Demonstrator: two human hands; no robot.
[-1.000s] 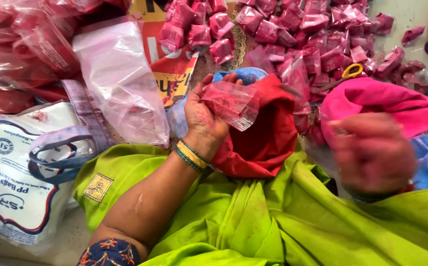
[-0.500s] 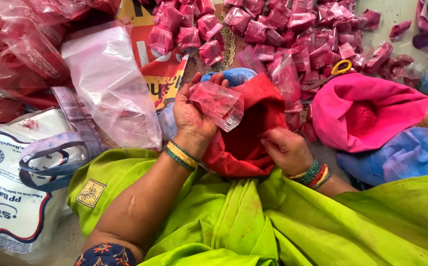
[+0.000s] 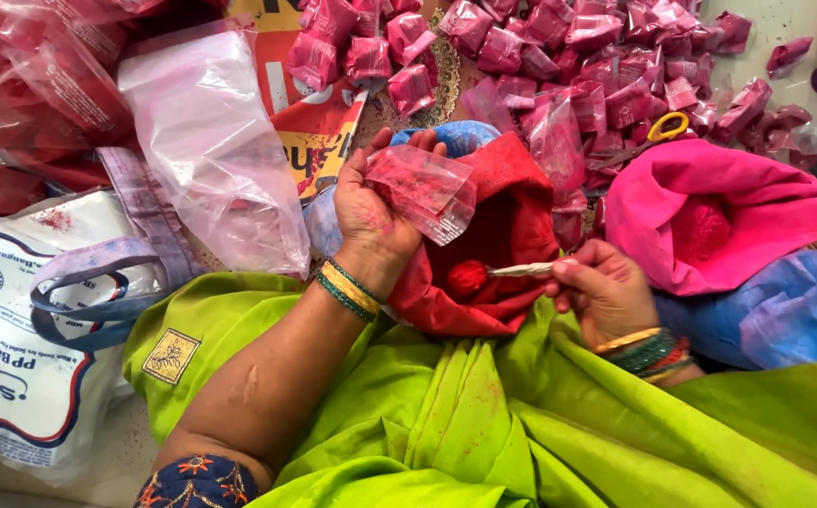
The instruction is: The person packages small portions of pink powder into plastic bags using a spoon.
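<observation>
My left hand (image 3: 375, 212) holds a small clear plastic pouch (image 3: 424, 190) dusted with red powder, palm up, above an open red bag of red powder (image 3: 512, 226). My right hand (image 3: 601, 292) grips a spoon (image 3: 512, 272) by its handle, its bowl heaped with red powder inside the red bag. The bag rests on my lap over bright green cloth (image 3: 446, 414).
A pile of several filled pink powder packets (image 3: 596, 56) lies ahead. A pink bag of pink powder (image 3: 719, 212) and a blue bag (image 3: 785, 306) sit at right. Yellow-handled scissors (image 3: 662, 127) lie among the packets. Clear plastic bags (image 3: 206, 150) and a white printed bag (image 3: 23, 348) lie at left.
My right hand came from the pink bag at right to the red bag and now holds a spoon loaded with red powder. My left hand kept holding the pouch.
</observation>
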